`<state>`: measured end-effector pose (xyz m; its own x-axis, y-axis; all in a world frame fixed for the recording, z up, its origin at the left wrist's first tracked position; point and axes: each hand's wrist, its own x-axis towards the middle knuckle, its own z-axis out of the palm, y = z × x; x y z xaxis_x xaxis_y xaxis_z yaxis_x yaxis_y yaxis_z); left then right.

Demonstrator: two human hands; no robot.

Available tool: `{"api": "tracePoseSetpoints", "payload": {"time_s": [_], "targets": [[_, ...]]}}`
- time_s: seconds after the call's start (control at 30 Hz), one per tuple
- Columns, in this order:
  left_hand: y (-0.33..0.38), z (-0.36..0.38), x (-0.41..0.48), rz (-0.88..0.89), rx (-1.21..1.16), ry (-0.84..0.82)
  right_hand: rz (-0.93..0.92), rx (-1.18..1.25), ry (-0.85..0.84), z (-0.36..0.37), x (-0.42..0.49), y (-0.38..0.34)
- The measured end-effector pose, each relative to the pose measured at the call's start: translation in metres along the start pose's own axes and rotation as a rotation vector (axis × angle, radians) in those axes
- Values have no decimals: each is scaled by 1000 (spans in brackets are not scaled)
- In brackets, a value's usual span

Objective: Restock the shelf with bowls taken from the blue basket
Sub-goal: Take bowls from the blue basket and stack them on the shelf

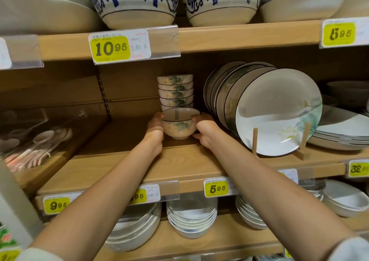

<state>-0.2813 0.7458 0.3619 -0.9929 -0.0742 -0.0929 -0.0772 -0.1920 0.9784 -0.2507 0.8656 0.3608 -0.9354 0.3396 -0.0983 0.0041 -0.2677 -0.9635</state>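
Left hand (155, 132) and right hand (205, 130) cup a small floral bowl (178, 126) between them, fingers curled round its sides, on a light wooden shop shelf (179, 160) (yellow price tags (216, 188) along its edge). A matching bowl stack (175, 90) stands just behind at 12 o'clock. Upright plates (275, 110) crowd in at 3 o'clock, and spoons (36, 146) lie at 9.

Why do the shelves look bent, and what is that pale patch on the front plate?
Head view: the wide-angle lens bows the shelf edges; the front plate carries a pale reflection; the spoons at far left look smeared; the bowl between the left hand and right hand is sharp.
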Motion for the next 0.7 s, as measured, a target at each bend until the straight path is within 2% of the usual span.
{"api": "tracePoseSetpoints", "payload": {"time_s": [0.27,0.5,0.7], "targets": [[-2,4,12,24,20,-24,-21,11,-8,2,7,0],[-2,8,14,63,47,-59,-27,-88,26,5,8,-3],[11,10,2,58,82,19,-23,-106,26,3,0,-10]]}}
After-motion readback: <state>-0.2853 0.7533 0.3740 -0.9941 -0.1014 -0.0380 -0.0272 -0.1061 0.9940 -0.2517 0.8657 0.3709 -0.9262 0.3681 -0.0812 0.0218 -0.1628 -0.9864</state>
